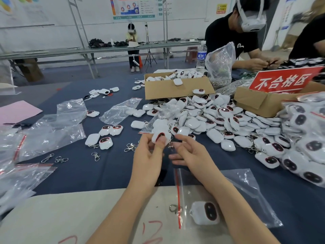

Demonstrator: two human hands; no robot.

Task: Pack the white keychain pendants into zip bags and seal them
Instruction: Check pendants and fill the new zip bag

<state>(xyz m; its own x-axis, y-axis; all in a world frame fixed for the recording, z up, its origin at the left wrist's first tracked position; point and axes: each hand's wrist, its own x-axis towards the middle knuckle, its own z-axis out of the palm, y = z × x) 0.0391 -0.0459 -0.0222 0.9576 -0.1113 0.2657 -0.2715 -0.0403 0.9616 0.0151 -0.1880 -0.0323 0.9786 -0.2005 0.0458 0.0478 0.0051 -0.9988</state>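
I've got open bench (109, 169) front-left, just loose clips (95, 155) there; pendant pile (219, 120) crowds the right, cardboard box (175, 88) walls off behind.

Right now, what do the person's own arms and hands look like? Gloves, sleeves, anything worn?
The left hand and right hand are bare, with no gloves, rings or wristbands showing. The left forearm and right forearm are uncovered down to the frame's bottom edge, so no sleeves are in view.
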